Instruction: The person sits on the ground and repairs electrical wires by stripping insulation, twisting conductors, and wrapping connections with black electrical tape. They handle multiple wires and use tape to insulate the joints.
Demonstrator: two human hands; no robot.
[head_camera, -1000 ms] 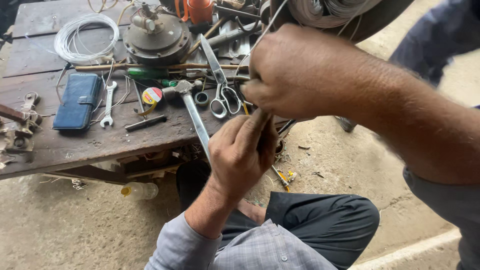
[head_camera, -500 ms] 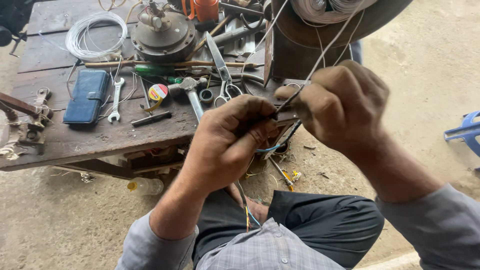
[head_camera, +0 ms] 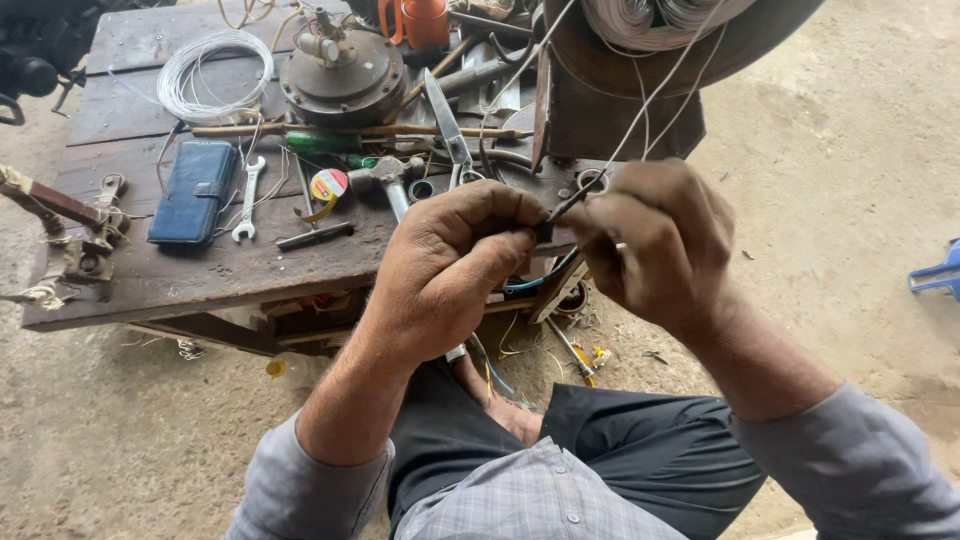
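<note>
STEP: wire-end work, judged | left hand (head_camera: 455,262) pinching thin wire (head_camera: 640,110) | right hand (head_camera: 655,240) pinching same, just beside left | NEXT: steady tension | worktop (head_camera: 200,275) beyond both hands

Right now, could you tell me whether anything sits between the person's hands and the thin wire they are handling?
Nothing visible does. The left hand and right hand both pinch the thin wire directly where they meet; it runs up toward the wire coil above.
</note>
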